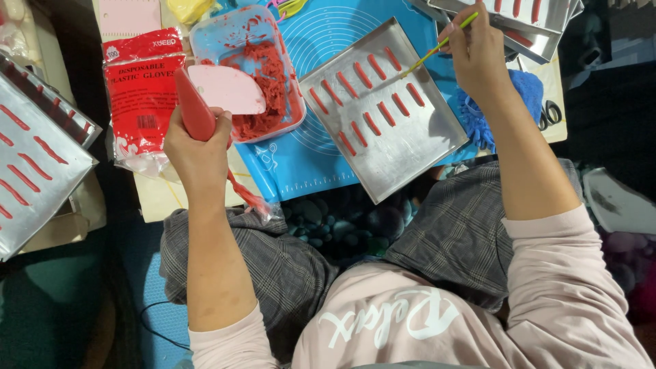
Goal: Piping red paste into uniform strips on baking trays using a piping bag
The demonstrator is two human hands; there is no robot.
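Landmark: we take the blue mat [321, 147] on the surface as our reference.
Left hand [198, 143]: we find it clenched around a red piping bag [195, 109], just off the mat's left edge; the bag's twisted tail hangs below the wrist.
Right hand [478, 55]: we find it pinching a thin yellow-green stick [437, 46] over the mat's right side, its tip touching the tray.
Metal tray [410, 147]: lying tilted on the mat, carrying two rows of short red strips [362, 102].
Clear tub [205, 37]: at the mat's upper left, holding red paste and a pale pink scraper [229, 89].
Glove packet [140, 96]: red, left of the tub, well off the mat.
Filled trays [41, 171]: we note further trays with red strips far left of the mat.
Blue cloth [529, 89]: beyond the mat's right edge, beneath the right forearm.
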